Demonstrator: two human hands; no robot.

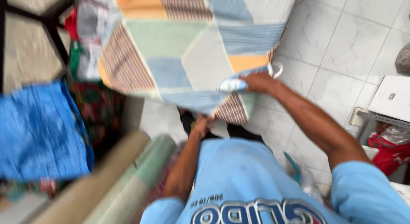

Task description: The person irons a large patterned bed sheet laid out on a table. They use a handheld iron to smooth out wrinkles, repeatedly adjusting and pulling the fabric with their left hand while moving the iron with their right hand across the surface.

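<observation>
Here, a patchwork-patterned cloth (188,48), pieced in pale green, blue, orange and striped panels, is held up over a white tiled floor (341,48) and fills the view from ten o'clock round to one o'clock. Its right-hand edge is gripped by the right hand (258,82), near three o'clock of the cloth, where the fingers are closed on a bunched fold beside a white loop or cord (276,70); the picture is blurred, so the loop's nature cannot be made out. The lower edge, at about six o'clock of the cloth, is pinched by the left hand (201,123), clenched on the hem close to the body. The step in hand is judged to be the spreading or straightening of the cloth, with both edges drawn apart; a further move would call for even tension at both edges, so that the fabric is kept off the floor. At eight o'clock a blue woven bag (40,130) is seen, and rolled mats (124,181) lie at seven o'clock. A red bag (386,149) and a white box (393,98) are placed at four o'clock.
</observation>
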